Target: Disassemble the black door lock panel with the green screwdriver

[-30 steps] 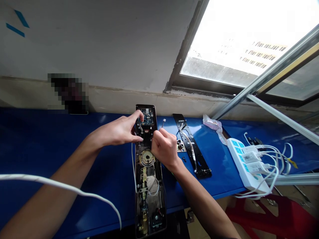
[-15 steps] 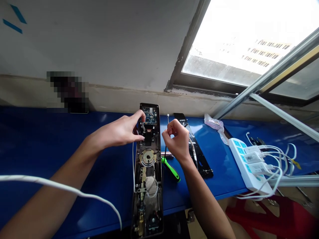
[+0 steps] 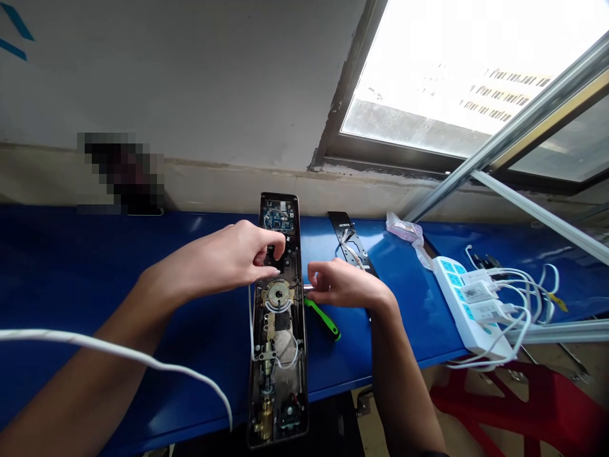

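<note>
Green-handled screwdriver [image 3: 322, 319]: our right hand [image 3: 345, 284] has come down to its shaft, grip unclear; our left hand [image 3: 238, 254] curls on the open lock panel [image 3: 278, 387], hold unclear.

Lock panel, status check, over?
Left hand on open lock panel; right hand by screwdriver; white cable across left forearm.

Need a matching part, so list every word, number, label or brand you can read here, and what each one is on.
Nothing can be read clearly.
Labels on the white plug adapters: too small to read.
Markings on the circuit board of the opened electronic door lock: too small to read.
Marks on the blue panels of the power strip: too blurred to read.
</note>
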